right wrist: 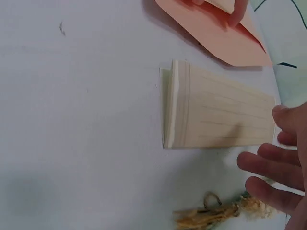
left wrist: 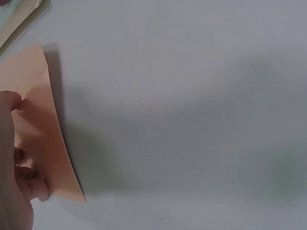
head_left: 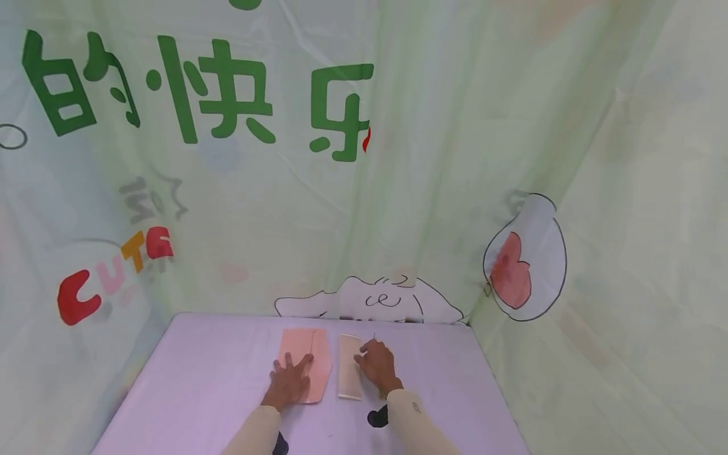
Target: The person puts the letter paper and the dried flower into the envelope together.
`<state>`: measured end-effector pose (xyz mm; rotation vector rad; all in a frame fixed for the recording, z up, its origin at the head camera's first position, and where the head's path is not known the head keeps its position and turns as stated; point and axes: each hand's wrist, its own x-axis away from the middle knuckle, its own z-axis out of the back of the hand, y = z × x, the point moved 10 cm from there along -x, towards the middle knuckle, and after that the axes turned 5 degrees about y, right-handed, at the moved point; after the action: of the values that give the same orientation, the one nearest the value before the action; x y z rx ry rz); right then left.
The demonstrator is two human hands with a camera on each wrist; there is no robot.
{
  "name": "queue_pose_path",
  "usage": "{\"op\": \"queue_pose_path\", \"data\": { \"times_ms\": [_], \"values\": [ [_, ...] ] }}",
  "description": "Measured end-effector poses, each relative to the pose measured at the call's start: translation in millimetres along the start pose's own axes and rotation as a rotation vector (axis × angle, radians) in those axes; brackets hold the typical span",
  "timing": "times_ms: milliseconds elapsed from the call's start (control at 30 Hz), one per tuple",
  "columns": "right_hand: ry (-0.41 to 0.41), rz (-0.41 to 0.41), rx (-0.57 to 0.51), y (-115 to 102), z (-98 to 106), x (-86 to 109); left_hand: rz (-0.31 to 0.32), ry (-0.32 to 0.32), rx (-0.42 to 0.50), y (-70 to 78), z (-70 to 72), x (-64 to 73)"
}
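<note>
A pink paper envelope lies flat on the table, its long flap edge slightly raised in the right wrist view. My left hand rests on it with fingers spread, fingertips on the paper. Just right of the envelope is a folded sheet of cream lined paper, its layers parted a little at one end. My right hand is at the sheet's right side, fingers loosely bent and nothing between them. A small bunch of dried flowers lies beside the sheet, partly hidden by this hand.
The lilac-covered table reaches back to a hanging printed curtain, which also encloses the left and right sides. A cream-edged paper with some colour on it shows at the corner of the left wrist view.
</note>
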<state>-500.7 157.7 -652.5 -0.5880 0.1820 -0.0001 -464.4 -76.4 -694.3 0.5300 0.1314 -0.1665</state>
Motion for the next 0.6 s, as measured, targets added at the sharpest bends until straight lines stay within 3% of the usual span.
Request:
{"op": "queue_pose_path", "data": {
  "times_ms": [100, 300, 600],
  "values": [
    [0.060, -0.076, -0.036, 4, 1, 2.6, -0.011, 0.002, 0.060, 0.0, -0.1, 0.3],
    [0.023, -0.267, -0.078, 17, -15, 14.2, 0.004, -0.015, 0.143, -9.0, -7.6, 2.4],
    [0.076, -0.317, 0.012, 31, -36, 16.0, 0.041, -0.045, 0.108, -18.5, -19.5, -3.7]
  ]
}}
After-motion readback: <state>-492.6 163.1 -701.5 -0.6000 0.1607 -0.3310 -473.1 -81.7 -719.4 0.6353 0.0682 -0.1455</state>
